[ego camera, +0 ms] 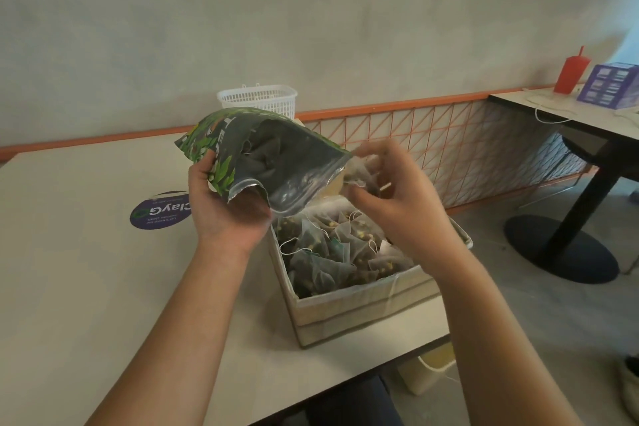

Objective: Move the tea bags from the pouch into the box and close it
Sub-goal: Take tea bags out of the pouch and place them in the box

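Observation:
My left hand (221, 204) grips the green leaf-printed pouch (262, 156) by its lower edge and holds it above the table, its open mouth facing me with dark tea bags inside. Just right of the pouch mouth, my right hand (394, 197) pinches a mesh pyramid tea bag (359, 176) over the box. The open pale cardboard box (349, 311) stands at the table's right front edge. A pile of several tea bags (332, 252) with white strings lies in it.
A white plastic basket (259, 100) stands at the table's back edge behind the pouch. A round purple sticker (159, 211) lies on the tabletop to the left. To the right, another table holds a red bottle (570, 73) and a purple box (608, 86).

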